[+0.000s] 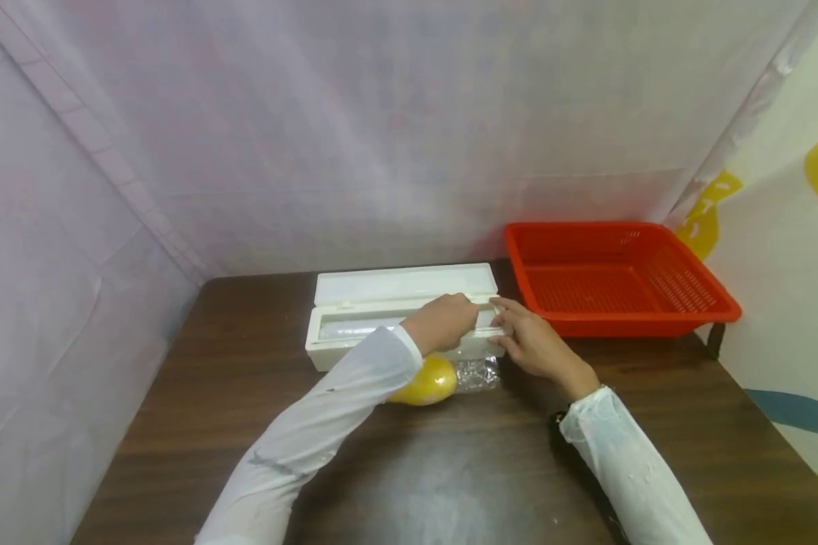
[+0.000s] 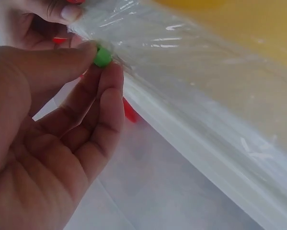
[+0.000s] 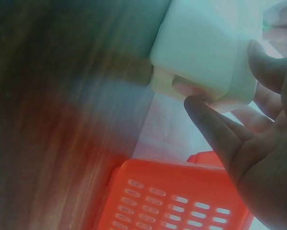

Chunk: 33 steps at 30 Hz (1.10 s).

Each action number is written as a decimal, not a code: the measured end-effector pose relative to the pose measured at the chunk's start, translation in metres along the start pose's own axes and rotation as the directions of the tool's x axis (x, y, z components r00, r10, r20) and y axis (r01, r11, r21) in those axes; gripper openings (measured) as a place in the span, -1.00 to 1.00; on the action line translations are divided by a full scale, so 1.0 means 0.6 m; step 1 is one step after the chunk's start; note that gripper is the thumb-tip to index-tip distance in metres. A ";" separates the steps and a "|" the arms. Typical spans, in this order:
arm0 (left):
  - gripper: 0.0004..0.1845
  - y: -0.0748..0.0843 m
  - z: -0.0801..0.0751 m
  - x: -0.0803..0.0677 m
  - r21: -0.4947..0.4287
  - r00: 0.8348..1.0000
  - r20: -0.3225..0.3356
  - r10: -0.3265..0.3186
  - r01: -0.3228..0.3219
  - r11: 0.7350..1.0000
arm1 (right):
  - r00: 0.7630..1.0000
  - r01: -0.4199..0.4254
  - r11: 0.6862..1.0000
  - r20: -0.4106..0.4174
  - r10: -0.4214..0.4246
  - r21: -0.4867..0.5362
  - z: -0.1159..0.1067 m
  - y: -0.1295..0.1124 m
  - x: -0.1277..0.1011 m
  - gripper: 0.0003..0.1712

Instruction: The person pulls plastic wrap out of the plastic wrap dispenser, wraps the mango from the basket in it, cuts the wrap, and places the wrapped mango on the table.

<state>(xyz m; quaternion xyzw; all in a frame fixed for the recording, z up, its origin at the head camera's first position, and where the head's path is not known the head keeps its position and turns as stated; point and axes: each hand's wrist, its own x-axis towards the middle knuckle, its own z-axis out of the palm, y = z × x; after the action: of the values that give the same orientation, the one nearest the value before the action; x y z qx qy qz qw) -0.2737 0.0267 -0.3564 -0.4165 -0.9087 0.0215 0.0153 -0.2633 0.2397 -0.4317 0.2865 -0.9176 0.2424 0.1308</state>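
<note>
A white cling film dispenser (image 1: 334,357) lies at the back of the table with its lid (image 1: 405,284) raised and a roll of film (image 1: 354,328) inside. My left hand (image 1: 443,322) reaches across to the dispenser's right part, thumb and fingers pinching a small green slider knob (image 2: 102,56) at the film's edge. Around the dispenser's right end, my right hand (image 1: 535,344) grips with thumb and fingers on its sides. Clear film (image 1: 477,375) hangs down in front, next to a round yellow thing (image 1: 431,381) partly hidden by the left sleeve.
To the right at the back stands a red perforated basket (image 1: 620,314), close beside my right hand. The dark wooden table (image 1: 409,477) is bordered by white sheeting (image 1: 382,151) behind and at the left.
</note>
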 end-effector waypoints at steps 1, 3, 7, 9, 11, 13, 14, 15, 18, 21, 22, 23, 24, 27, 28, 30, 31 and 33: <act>-0.84 -0.003 0.000 -0.004 -0.011 1.000 0.005 -0.005 0.005 1.000 | 1.000 -0.002 1.000 0.004 0.002 -0.002 0.001 0.001 0.000 -0.83; -0.85 -0.011 0.001 -0.012 -0.032 1.000 0.008 -0.022 0.023 0.999 | 1.000 -0.001 1.000 0.006 0.001 -0.003 0.001 0.001 0.001 -0.84; -0.81 -0.026 0.003 -0.029 -0.084 1.000 -0.001 -0.030 0.029 0.996 | 1.000 -0.015 1.000 -0.007 0.015 -0.011 0.000 0.001 0.001 -0.87; -0.79 -0.032 0.005 -0.037 -0.105 1.000 -0.013 -0.008 0.007 0.994 | 1.000 -0.014 1.000 -0.011 0.014 -0.008 -0.001 0.000 0.001 -0.87; -0.78 -0.039 0.005 -0.047 -0.114 1.000 -0.023 0.007 -0.010 0.993 | 1.000 -0.006 1.000 -0.006 0.006 0.004 -0.002 -0.002 0.003 -0.73; -0.78 -0.046 0.003 -0.059 -0.129 1.000 -0.015 -0.012 0.010 0.992 | 1.000 0.012 1.000 -0.002 -0.012 0.004 -0.003 -0.003 0.005 -0.68; -0.77 -0.050 0.002 -0.066 -0.137 0.999 -0.011 -0.034 0.032 0.990 | 1.000 0.016 1.000 -0.002 -0.016 0.003 -0.003 -0.003 0.006 -0.66; -0.76 -0.054 0.001 -0.073 -0.144 0.999 -0.008 -0.051 0.050 0.988 | 1.000 0.016 1.000 -0.003 -0.016 -0.002 -0.004 -0.003 0.007 -0.60; -0.76 -0.063 -0.001 -0.091 -0.169 0.998 -0.001 -0.069 0.068 0.983 | 1.000 0.000 1.000 -0.009 0.000 -0.023 -0.007 -0.001 0.005 -0.49; -0.74 -0.068 0.000 -0.103 -0.174 0.999 -0.017 -0.027 0.024 0.985 | 1.000 -0.015 1.000 -0.005 0.015 -0.026 -0.007 0.000 0.002 -0.29; -0.74 -0.070 0.001 -0.106 -0.172 1.000 -0.021 -0.013 0.009 0.985 | 1.000 -0.015 1.000 -0.001 0.015 -0.026 -0.006 -0.001 0.001 -0.27; -0.74 -0.071 0.001 -0.109 -0.175 1.000 -0.027 -0.005 0.000 0.985 | 1.000 -0.015 1.000 0.000 0.015 -0.025 -0.005 -0.002 0.001 -0.27; -0.74 -0.073 0.002 -0.112 -0.175 0.999 -0.035 -0.002 -0.004 0.985 | 1.000 -0.013 1.000 0.002 0.013 -0.024 -0.003 -0.002 0.001 -0.27; -0.74 -0.079 0.004 -0.120 -0.178 0.999 -0.045 -0.004 -0.005 0.984 | 1.000 -0.007 1.000 0.004 0.007 -0.019 0.000 -0.005 0.005 -0.27; -0.74 -0.082 0.004 -0.124 -0.180 0.999 -0.044 -0.010 0.001 0.984 | 1.000 -0.005 1.000 0.004 0.005 -0.019 0.001 -0.006 0.006 -0.27; -0.73 -0.088 0.004 -0.134 -0.175 0.999 -0.036 -0.022 0.015 0.984 | 1.000 -0.003 1.000 0.007 0.003 -0.020 0.001 -0.009 0.008 -0.26; -0.71 -0.091 0.003 -0.140 -0.173 0.999 -0.027 -0.031 0.026 0.985 | 1.000 -0.003 1.000 0.010 0.003 -0.022 0.001 -0.010 0.008 -0.25; -0.69 -0.099 0.002 -0.154 -0.162 0.999 -0.011 -0.051 0.049 0.986 | 1.000 -0.001 1.000 0.012 0.001 -0.026 -0.001 -0.012 0.007 -0.25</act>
<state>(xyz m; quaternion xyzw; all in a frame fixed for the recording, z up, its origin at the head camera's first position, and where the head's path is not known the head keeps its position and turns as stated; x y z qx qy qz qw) -0.2586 -0.0821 -0.3557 -0.3937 -0.9175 -0.0560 -0.0111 -0.2626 0.2328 -0.4271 0.2858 -0.9216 0.2290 0.1287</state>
